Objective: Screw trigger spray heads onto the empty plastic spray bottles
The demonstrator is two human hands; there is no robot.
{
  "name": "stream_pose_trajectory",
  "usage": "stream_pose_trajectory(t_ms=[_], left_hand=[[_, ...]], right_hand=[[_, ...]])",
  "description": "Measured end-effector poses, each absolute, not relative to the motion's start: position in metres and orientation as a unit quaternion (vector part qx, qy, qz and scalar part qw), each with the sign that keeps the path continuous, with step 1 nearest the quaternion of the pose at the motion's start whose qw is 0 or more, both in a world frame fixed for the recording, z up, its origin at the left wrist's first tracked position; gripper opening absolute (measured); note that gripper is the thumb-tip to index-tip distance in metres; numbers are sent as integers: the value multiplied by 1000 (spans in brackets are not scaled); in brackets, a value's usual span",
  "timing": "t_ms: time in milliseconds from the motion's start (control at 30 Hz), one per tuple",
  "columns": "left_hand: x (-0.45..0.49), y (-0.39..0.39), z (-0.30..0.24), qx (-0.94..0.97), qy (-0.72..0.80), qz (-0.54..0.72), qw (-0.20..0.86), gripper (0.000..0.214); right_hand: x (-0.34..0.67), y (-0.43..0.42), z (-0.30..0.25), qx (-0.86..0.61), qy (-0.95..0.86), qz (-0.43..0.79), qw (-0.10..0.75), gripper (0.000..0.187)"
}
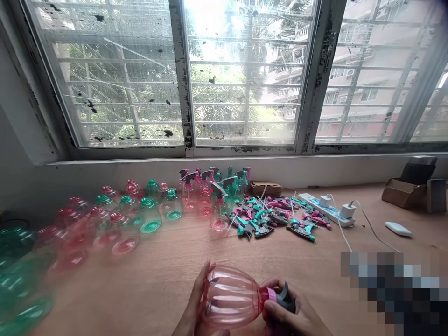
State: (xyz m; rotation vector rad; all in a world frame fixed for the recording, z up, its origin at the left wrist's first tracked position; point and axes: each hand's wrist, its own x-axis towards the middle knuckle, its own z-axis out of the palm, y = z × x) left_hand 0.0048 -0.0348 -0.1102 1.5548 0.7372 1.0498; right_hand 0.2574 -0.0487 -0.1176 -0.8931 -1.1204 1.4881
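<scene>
Two bare hands are closed on one pink bottle, which is held on its side just above the counter, well in front of the power strip and to its left. The left hand is cupped round the rounded belly, its grip wrapped on the bottle's wall. The right hand has its grip closed on the grey trigger head at the neck, where a pink collar is seen.

The bottle is clear, thin-walled plastic and appears empty, so it is judged light and a little springy. It could be dented if squeezed hard, and the smooth ribbed wall may prove slippery. The neck and collar are judged the stiffest places to be held, with the wide belly best spread across the palm rather than pinched.

Loose trigger heads are heaped just left of the power strip. Bottles fitted with heads stand farther left of it, and open pink and green bottles are scattered well beyond. A cardboard box is set to the strip's right.
</scene>
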Motion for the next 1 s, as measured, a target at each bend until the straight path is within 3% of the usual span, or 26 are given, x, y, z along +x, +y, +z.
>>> stream_pose_trajectory(t_ms=[200,500,767,1000], left_hand=[[4,-34,-108,623,288,419,594,103],[5,-33,-115,629,312,458,545,90],[0,-28,-121,616,307,431,584,93],[0,-33,-110,642,342,436,529,95]], right_hand=[[258,-49,-116,-386,-502,589,502,44],[258,-48,-120,-365,-447,637,512,43],[258,-50,-116,-375,-481,607,510,40],[259,-50,-111,-384,-442,623,519,41]])
